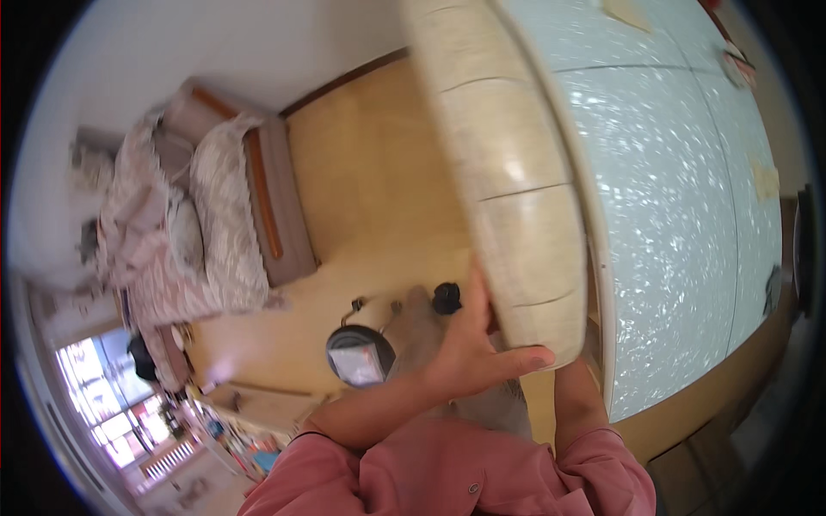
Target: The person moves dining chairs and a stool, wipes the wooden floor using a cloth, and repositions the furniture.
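Note:
A long cream padded panel (526, 219), quilted by cross seams and glossy like leather, stands tilted before me. My left hand (474, 342) grips its lower end, the thumb over the bottom edge and the fingers along the left side, partly hidden. My right forearm (581, 396) reaches up behind the panel's lower right corner, which conceals my right hand. Close along the panel's right side lies a large pale blue surface (671, 193) with a shiny, wrinkled sheen and thin dark lines across it. Whether the two are joined, I cannot tell.
A sofa (277, 193) with patterned covers stands at the left against the wall. On the wooden floor (374, 161), a round black stool (335, 338) holds a plastic-wrapped packet (358, 364) near my legs. A cluttered shelf (239, 426) and a bright window (116, 400) are at lower left.

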The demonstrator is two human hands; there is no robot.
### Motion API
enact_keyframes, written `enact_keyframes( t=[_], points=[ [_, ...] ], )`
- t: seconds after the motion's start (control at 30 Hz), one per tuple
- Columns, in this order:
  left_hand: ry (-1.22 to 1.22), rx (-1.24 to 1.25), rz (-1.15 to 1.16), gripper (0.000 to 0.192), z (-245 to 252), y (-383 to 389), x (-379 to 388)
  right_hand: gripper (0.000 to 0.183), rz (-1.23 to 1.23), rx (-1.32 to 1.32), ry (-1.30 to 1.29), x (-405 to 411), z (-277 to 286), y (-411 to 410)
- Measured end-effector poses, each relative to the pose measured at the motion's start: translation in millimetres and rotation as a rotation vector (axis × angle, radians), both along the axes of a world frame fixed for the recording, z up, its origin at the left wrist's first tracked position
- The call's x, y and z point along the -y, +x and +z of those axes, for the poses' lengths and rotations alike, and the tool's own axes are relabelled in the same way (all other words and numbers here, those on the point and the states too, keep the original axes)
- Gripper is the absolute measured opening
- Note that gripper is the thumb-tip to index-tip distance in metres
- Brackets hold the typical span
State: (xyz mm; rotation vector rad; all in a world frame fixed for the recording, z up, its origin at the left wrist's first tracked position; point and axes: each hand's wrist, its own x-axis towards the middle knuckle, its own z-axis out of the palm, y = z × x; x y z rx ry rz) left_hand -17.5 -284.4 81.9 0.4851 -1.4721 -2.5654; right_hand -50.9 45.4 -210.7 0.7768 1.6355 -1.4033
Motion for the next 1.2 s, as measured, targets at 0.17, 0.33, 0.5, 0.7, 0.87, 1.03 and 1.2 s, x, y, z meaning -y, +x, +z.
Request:
enact_keyframes(
  t=[0.17,0.33,0.5,0.7,0.87,1.03,1.2],
  points=[
    [-0.286,0.229,-0.551,0.055,-79.2,95.3,1.5,0.027,0.385,0.181,0.152,25.0,41.0,79.0],
    [-0.644,0.704,-0.502,0.042,-238.3,294.7,-50.4,0.027,0.719,0.187,0.256,53.0,38.6,96.5],
    [-0.231,1.425,-0.164,0.035,-305.6,429.9,-54.1,0.028,0.934,0.026,0.321,77.2,-3.1,122.2],
    [-0.143,1.429,0.174,0.03,-370.7,535.7,-64.9,0.03,1.468,-0.136,0.243,140.6,-60.4,195.3],
    [0.715,1.465,0.63,0.04,-408.4,575.2,-64.9,0.04,1.75,-0.039,-0.017,253.2,-107.4,262.6],
    [0.859,1.496,0.786,0.103,-429.0,569.7,-32.7,0.069,1.816,-0.261,-0.17,345.2,-171.8,304.2],
    [0.875,1.265,1.103,0.086,-485.4,569.6,-53.9,0.086,1.829,-0.112,-0.098,371.2,-214.0,322.5]
  ],
)
